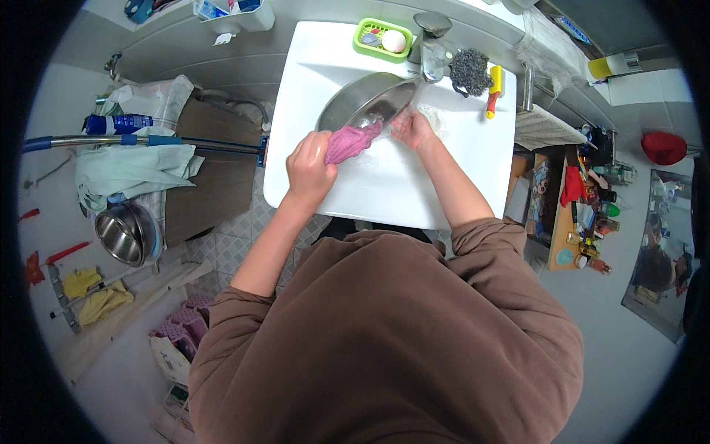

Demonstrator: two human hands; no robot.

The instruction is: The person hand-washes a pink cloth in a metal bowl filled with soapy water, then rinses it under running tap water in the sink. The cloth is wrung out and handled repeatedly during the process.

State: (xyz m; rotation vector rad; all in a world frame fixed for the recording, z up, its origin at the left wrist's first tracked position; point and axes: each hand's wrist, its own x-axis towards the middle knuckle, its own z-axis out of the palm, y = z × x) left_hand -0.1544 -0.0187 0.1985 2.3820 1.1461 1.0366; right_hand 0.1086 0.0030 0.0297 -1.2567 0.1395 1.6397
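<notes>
My left hand (310, 166) is closed around a wet, bunched pink cloth (352, 143) at the near side of a stainless steel basin (355, 97). The basin tilts over the white ceramic sink (383, 194), below the metal faucet (432, 55). Whether my left fingers also grip its rim is hidden. To the right of the cloth, my right hand (413, 129) is at the basin's lower right edge, palm partly turned up and fingers loosely spread. Contact with the rim is unclear. Whitish suds (431, 119) lie in the sink beside this hand.
Behind the sink bowl sit a green soap dish (383, 40), a steel wool scrubber (470, 72) and a yellow-and-red handled tool (493, 91). At left, a metal pole (166, 141) reaches towards the sink near stacked metal bowls (125, 233). Bottles fill a wooden shelf (560, 244) at right.
</notes>
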